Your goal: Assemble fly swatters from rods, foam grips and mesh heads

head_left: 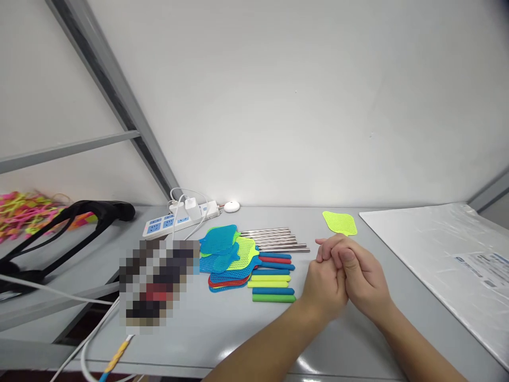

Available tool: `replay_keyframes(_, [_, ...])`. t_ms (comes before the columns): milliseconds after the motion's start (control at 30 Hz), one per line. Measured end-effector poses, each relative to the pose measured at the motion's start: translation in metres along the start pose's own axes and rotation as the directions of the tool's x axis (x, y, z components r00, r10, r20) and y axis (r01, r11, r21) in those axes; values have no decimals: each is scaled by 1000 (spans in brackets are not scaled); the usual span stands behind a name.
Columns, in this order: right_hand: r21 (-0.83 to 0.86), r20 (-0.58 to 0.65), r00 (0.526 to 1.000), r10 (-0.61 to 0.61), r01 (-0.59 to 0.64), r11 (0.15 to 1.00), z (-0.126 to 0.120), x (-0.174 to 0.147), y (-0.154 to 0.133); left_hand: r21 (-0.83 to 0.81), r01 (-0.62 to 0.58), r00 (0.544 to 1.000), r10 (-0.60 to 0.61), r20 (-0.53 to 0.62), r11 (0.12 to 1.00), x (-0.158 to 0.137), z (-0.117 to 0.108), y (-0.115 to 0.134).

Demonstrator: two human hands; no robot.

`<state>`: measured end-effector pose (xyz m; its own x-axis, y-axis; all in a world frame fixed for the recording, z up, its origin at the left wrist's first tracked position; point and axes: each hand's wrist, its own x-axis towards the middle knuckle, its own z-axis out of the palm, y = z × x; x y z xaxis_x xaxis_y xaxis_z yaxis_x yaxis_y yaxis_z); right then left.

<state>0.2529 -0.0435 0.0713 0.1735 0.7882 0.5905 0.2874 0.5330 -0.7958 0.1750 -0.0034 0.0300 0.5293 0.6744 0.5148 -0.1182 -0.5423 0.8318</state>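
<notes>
My left hand (323, 289) is closed in a fist above the table, pressed against my right hand (363, 276), whose fingers are also curled. Just beyond them a yellow-green fly swatter (340, 223) shows its perforated head, with its narrow end running into my grip. The part inside my hands is hidden. To the left lie loose swatter heads (226, 241) in blue, yellow-green and red, overlapping in a pile. Silver metal rods (274, 239) lie beside them. Nearer me are several coloured handle grips (272, 284) in blue, yellow and green.
A white power strip (163, 227) with plugs and cables sits at the back left, near a small white round device (231, 207). A black frame-like object (79, 239) stands far left. A white wrapped panel (441, 254) covers the right side. Grey metal posts (115, 85) border the table.
</notes>
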Motion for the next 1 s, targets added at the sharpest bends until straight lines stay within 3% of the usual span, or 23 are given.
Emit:
replay_keyframes(467, [-90, 81, 996, 31, -24, 996, 3, 3, 6, 3, 45, 998, -45, -49, 999, -3, -2, -9])
replay_keyframes(833, [-13, 50, 997, 56, -56, 998, -1, -6, 15, -11, -21, 1000, 21, 19, 1000, -4, 0, -11])
replay_keyframes(1000, [19, -10, 1000, 20, -20, 1000, -1, -14, 19, 38, -25, 999, 24, 35, 999, -7, -7, 6])
